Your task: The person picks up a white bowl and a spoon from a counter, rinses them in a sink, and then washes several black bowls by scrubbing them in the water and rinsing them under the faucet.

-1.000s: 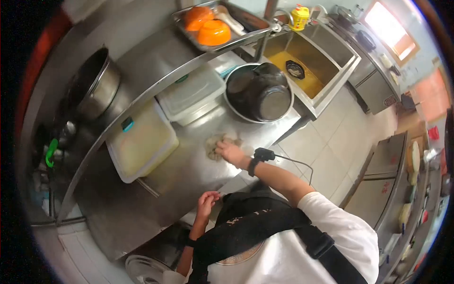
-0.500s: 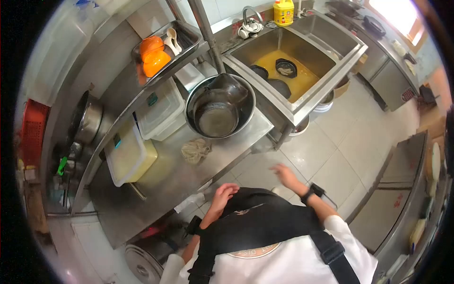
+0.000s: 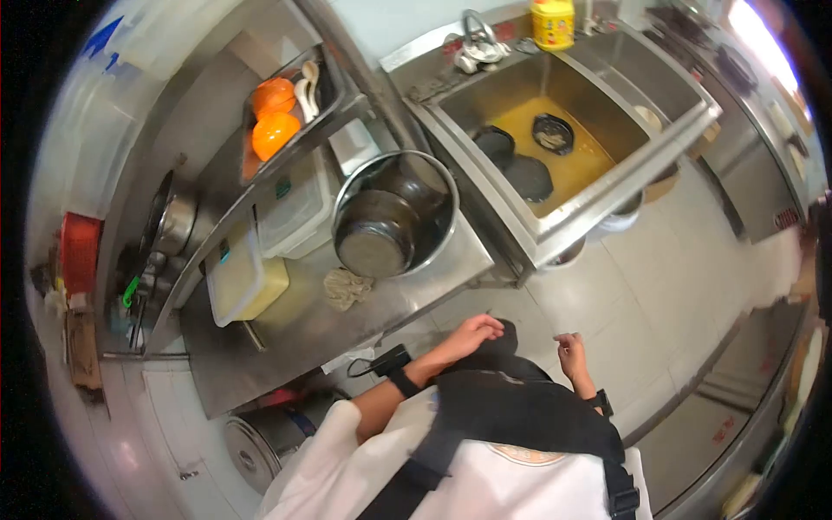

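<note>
My left hand [image 3: 475,334] is in front of my body, beyond the worktop's front edge, with its fingers stretched out, loosely bent and empty. To its right my right hand [image 3: 572,355] hangs above the tiled floor, its fingers slightly curled and apart, holding nothing. Neither hand touches anything. On the steel worktop [image 3: 303,347] a large steel bowl [image 3: 446,208] holds dark metal pots [image 3: 374,247]. A crumpled cloth [image 3: 347,289] lies in front of the bowl. Two lidded plastic containers, one clear [image 3: 297,204] and one with yellowish contents [image 3: 243,282], stand to the left.
A sink [image 3: 555,221] holds brownish-yellow water and black dishes [image 3: 529,178]. Behind it are a faucet [image 3: 477,30] and a yellow bottle [image 3: 553,24]. Orange bowls [image 3: 276,136] and spoons sit in a shelf tray. A lidded steel pot [image 3: 251,455] stands at lower left.
The view has turned and shifted. Both hands now appear farther right in it, closer together, with my left hand farther from the worktop and my right hand more curled.
</note>
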A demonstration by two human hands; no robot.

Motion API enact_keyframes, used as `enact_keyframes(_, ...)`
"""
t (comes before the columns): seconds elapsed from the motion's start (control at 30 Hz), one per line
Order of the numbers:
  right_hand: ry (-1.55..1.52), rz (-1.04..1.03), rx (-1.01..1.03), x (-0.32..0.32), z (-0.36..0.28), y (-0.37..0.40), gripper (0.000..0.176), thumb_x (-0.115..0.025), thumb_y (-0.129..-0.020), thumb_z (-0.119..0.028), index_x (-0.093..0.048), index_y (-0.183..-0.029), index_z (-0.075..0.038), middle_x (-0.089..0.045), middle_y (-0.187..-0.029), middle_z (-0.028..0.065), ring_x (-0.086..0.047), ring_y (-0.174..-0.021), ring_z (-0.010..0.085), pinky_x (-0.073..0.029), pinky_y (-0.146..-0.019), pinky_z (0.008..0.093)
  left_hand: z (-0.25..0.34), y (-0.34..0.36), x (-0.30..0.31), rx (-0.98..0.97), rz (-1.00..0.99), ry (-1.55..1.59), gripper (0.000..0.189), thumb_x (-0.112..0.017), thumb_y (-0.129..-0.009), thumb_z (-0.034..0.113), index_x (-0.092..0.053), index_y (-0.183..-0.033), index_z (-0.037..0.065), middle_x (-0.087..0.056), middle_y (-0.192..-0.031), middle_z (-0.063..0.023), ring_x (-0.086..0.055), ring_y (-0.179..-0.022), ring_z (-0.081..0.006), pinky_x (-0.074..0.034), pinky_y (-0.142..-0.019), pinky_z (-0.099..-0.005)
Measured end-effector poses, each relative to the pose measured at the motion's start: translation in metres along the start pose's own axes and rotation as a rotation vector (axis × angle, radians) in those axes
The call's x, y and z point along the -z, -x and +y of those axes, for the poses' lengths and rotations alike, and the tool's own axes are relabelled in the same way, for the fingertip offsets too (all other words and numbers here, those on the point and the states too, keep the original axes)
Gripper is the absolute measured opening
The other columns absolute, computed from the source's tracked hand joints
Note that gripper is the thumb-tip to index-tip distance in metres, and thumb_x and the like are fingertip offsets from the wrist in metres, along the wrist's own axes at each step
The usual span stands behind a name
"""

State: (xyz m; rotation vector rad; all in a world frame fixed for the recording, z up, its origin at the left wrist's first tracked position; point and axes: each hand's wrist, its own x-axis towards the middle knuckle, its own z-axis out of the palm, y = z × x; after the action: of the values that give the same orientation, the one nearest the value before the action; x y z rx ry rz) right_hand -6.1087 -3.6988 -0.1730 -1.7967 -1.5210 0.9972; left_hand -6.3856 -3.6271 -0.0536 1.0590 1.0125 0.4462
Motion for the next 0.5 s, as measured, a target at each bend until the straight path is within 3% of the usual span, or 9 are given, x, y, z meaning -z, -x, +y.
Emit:
enact_keyframes(0.07, 0.048, -0.067, 0.171, 0.017, -0.016, -0.026, 0.019, -0.051, -0.072, 0.006, -0.057, -0.088, -0.002, -0.052, -0.082, 0.0122, -0.053, -0.071, 0.0206, -0.044, -0.067, 0.0288, -0.005, -0.036, -0.003, -0.038, 0.007, 0.035, 0.02, -0.045, -0.083, 0.009, -0.054, -0.099, -0.001, -0.059, -0.092, -0.0085, -0.055, -0.086, -0.015, -0.044, -0.079, -0.0276)
enact_keyframes(0.13, -0.075, -0.152, 0.124, 0.033, -0.025, -0.046, 0.022, -0.048, -0.07, 0.009, -0.057, -0.088, -0.002, -0.051, -0.082, 0.0105, -0.052, -0.075, 0.0206, -0.043, -0.067, 0.0285, -0.025, -0.085, -0.013, -0.168, -0.011, -0.036, 0.017, -0.048, -0.079, 0.006, -0.056, -0.093, -0.001, -0.06, -0.085, -0.0088, -0.056, -0.081, -0.0154, -0.046, -0.074, -0.0275)
enact_keyframes(0.2, -0.236, -0.189, 0.156, 0.043, -0.019, -0.076, 0.02, -0.049, -0.072, 0.008, -0.056, -0.089, -0.001, -0.049, -0.072, 0.0036, -0.049, -0.068, 0.0128, -0.041, -0.06, 0.0244, 0.003, -0.111, -0.021, -0.188, -0.014, 0.081, 0.014, -0.048, -0.078, 0.006, -0.057, -0.085, -0.001, -0.06, -0.081, -0.008, -0.056, -0.077, -0.0149, -0.046, -0.07, -0.0279)
enact_keyframes(0.23, -0.132, -0.256, 0.114, 0.055, -0.019, -0.089, 0.02, -0.049, -0.073, 0.008, -0.056, -0.089, -0.001, -0.049, -0.073, 0.0037, -0.049, -0.066, 0.0126, -0.041, -0.059, 0.0243, 0.027, -0.119, -0.02, -0.254, -0.022, -0.074, 0.015, -0.048, -0.077, 0.007, -0.056, -0.085, -0.002, -0.06, -0.078, -0.0088, -0.057, -0.077, -0.0145, -0.045, -0.068, -0.0281)
enact_keyframes(0.27, -0.012, -0.297, 0.059, 0.069, -0.019, -0.103, 0.019, -0.048, -0.074, 0.008, -0.056, -0.089, -0.001, -0.049, -0.073, 0.0039, -0.049, -0.065, 0.0123, -0.041, -0.059, 0.0243, 0.046, -0.123, -0.02, -0.239, -0.026, -0.039, 0.016, -0.046, -0.077, 0.008, -0.056, -0.085, -0.002, -0.06, -0.078, -0.0092, -0.057, -0.076, -0.0149, -0.045, -0.066, -0.0279)
enact_keyframes(0.3, 0.018, -0.343, 0.081, 0.075, -0.017, -0.117, 0.019, -0.048, -0.074, 0.008, -0.056, -0.089, -0.001, -0.049, -0.073, 0.0039, -0.049, -0.065, 0.0123, -0.041, -0.059, 0.0243, 0.051, -0.136, -0.023, -0.263, 0.029, -0.062, 0.018, -0.045, -0.076, 0.009, -0.056, -0.085, -0.002, -0.06, -0.079, -0.0096, -0.058, -0.075, -0.0156, -0.045, -0.066, -0.0276)
enact_keyframes(0.37, -0.026, -0.268, -0.091, 0.093, -0.008, -0.136, 0.018, -0.048, -0.076, 0.006, -0.055, -0.091, -0.001, -0.051, -0.074, 0.0043, -0.049, -0.064, 0.0116, -0.04, -0.058, 0.0239, 0.061, -0.147, -0.027, -0.293, 0.11, -0.019, 0.018, -0.046, -0.074, 0.009, -0.057, -0.084, -0.002, -0.062, -0.078, -0.0103, -0.059, -0.073, -0.017, -0.045, -0.065, -0.029)
enact_keyframes(0.5, 0.043, -0.325, -0.011, 0.119, -0.003, -0.195, 0.016, -0.048, -0.078, 0.004, -0.054, -0.093, -0.001, -0.052, -0.08, 0.0046, -0.049, -0.068, 0.0114, -0.041, -0.061, 0.0241, 0.06, -0.166, -0.019, -0.331, 0.304, -0.007, 0.016, -0.051, -0.072, 0.008, -0.059, -0.083, -0.001, -0.062, -0.075, -0.0107, -0.059, -0.071, -0.019, -0.046, -0.064, -0.0304)
